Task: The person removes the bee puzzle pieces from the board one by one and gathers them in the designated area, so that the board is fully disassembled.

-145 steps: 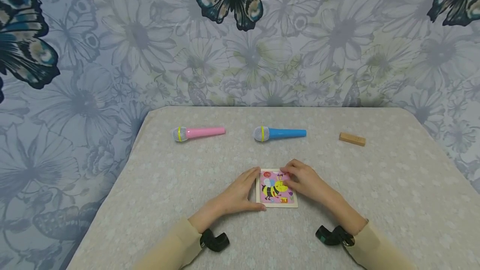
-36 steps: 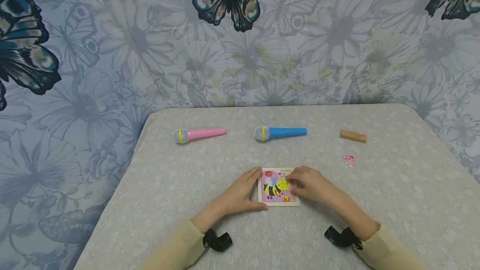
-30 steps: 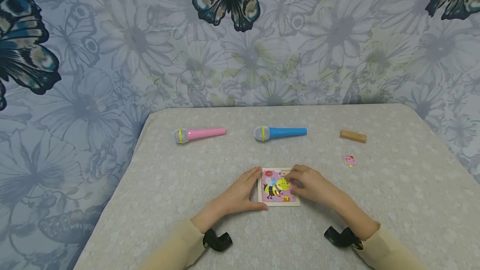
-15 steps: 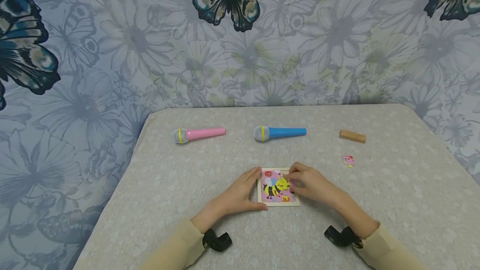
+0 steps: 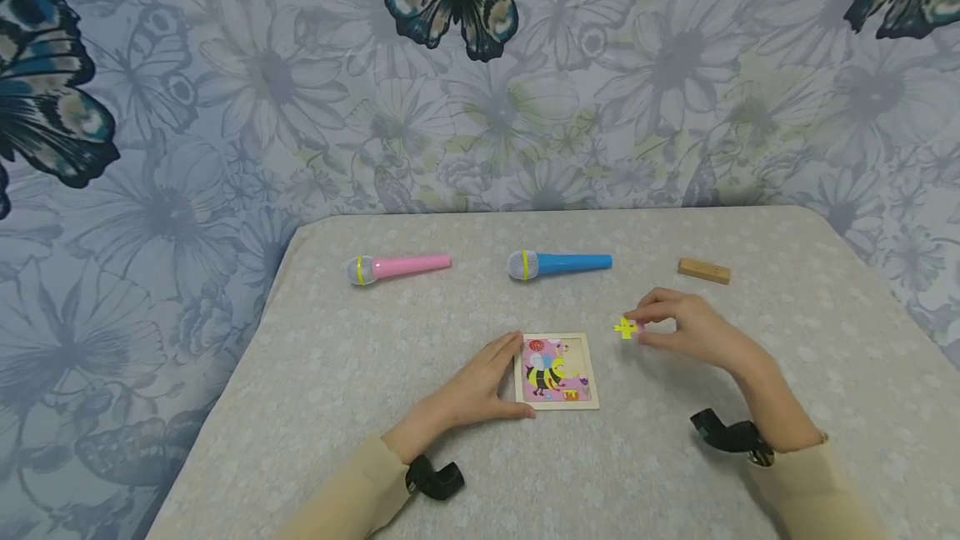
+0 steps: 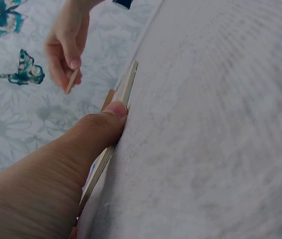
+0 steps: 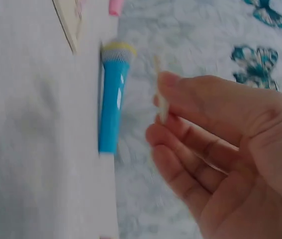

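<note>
A small bee jigsaw puzzle (image 5: 592, 383) in a pale wooden frame lies on the table in the head view. My left hand (image 5: 476, 390) grips its left side, fingertips at the far corner and thumb (image 6: 115, 108) on the near edge. Bare wood shows at the puzzle's upper right. Up and to the right of it, my right hand (image 5: 693, 330) pinches a yellow puzzle piece (image 5: 624, 328) between thumb and fingers, held above the table. In the right wrist view that piece (image 7: 162, 107) appears edge-on. The spot where a loose pink piece lay is covered by my right hand.
Along the back of the cloth-covered table (image 5: 375, 340) lie a pink toy microphone (image 5: 408, 266), a blue toy microphone (image 5: 570, 265) and a small wooden block (image 5: 704, 271). A wall with butterfly and flower print (image 5: 525, 132) stands behind the table.
My right hand has lifted a yellow piece out of the puzzle and carried it up and right. A pink piece appeared on the table earlier. My left hand stays at the frame.
</note>
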The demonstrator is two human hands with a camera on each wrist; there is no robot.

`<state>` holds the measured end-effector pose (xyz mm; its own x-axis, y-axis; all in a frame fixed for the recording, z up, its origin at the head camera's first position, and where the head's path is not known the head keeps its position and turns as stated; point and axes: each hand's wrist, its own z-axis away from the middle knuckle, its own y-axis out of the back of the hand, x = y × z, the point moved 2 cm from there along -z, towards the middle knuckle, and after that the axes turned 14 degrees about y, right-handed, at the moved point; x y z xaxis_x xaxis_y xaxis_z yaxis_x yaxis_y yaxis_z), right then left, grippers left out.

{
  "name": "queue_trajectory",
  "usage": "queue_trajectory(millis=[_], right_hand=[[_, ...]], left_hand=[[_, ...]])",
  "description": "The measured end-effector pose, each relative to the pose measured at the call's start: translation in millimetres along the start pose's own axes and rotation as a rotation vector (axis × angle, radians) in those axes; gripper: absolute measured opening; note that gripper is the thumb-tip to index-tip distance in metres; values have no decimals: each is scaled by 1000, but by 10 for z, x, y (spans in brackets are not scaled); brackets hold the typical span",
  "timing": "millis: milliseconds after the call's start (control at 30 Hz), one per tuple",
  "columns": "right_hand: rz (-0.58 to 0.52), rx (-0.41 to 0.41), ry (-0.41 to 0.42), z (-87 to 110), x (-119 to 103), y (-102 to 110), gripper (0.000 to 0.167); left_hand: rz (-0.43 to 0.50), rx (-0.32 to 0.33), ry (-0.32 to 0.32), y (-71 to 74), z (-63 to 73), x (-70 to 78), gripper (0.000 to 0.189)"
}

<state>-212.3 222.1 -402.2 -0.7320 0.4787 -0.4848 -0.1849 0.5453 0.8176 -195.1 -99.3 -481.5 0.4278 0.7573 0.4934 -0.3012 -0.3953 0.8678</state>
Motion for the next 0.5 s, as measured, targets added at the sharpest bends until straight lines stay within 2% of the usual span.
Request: queue_trajectory(millis=[267,400,500], right_hand=[[-23,-97,-186,333,265,310,25],[-17,-140,-275,445,393,346,27],[-2,-154,-305,504,485,329,28]], left_hand=[[-1,-4,4,0,7,5,105],[-6,0,5,-4,4,0,105],[-6,2,0,-3,0,-2,105]])
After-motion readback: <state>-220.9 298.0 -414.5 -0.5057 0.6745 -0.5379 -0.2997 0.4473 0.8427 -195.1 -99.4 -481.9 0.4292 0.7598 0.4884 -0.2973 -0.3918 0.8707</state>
